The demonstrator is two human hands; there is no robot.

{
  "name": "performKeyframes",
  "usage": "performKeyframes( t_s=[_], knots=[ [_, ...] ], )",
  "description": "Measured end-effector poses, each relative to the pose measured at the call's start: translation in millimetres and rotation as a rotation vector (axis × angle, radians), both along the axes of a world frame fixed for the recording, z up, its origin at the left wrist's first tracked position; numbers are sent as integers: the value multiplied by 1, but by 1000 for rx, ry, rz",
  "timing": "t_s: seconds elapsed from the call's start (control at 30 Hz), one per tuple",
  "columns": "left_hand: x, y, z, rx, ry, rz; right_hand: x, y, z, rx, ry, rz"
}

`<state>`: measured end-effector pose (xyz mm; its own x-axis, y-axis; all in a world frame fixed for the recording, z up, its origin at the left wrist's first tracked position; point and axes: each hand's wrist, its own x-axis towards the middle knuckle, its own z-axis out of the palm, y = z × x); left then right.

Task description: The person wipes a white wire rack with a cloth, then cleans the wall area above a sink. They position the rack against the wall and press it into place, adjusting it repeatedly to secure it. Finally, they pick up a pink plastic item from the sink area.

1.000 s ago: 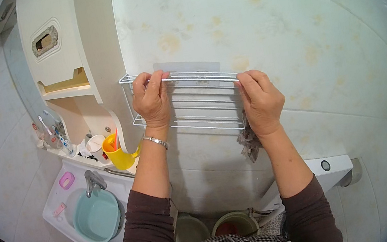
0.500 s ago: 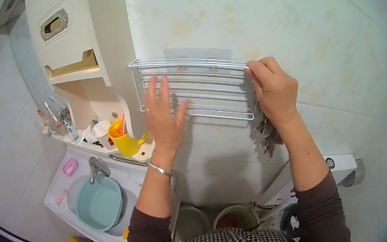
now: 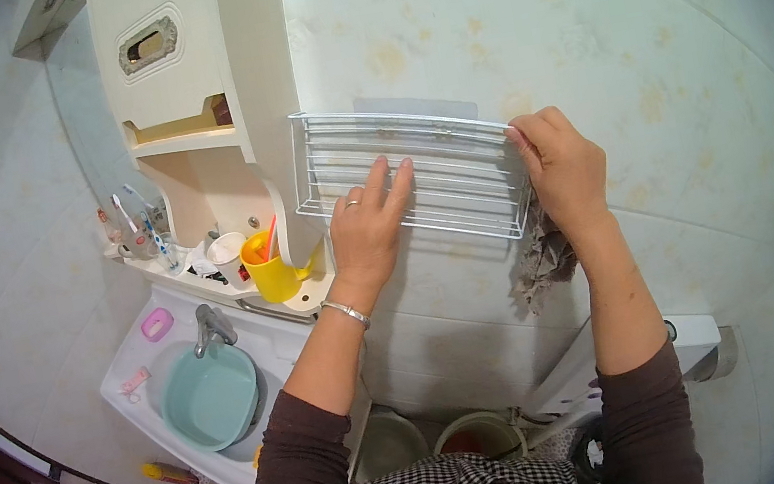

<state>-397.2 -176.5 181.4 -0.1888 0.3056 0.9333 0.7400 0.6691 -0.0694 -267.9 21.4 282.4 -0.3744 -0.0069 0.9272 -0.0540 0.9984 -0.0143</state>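
Note:
A white wire rack (image 3: 432,208) is against the tiled wall in front of me, below a translucent mounting strip (image 3: 416,106). My right hand (image 3: 570,167) grips the rack's upper right corner, with thumb and fingers closed round the wire. My left hand (image 3: 368,235) has its fingers stretched out over the front bars; whether they press on the wire is hard to tell. No object shows inside the rack. A crumpled grey cloth (image 3: 549,262) hangs just below the right hand; what it hangs from is hidden.
Left of the rack is a cream cabinet (image 3: 260,49), its shelf bearing a yellow mug (image 3: 271,279) and toothbrushes (image 3: 127,214). Below stands a white sink (image 3: 124,370) with a teal basin (image 3: 210,402) under the faucet (image 3: 211,329). Buckets (image 3: 485,424) stand low down.
The whole view has shifted, so the scene sits further right. My left hand has slid a little right across the bars, its fingers leaning right. My right hand keeps its grip.

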Motion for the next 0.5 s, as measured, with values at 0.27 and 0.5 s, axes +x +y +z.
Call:
performKeyframes(
  t_s=[0.27,0.5],
  knots=[
    [13,-8,12,-69,60,43,5,1,16,-42,-135,-35],
    [13,-9,18,-147,63,48,6,1,16,-55,-159,-52]
  ],
)
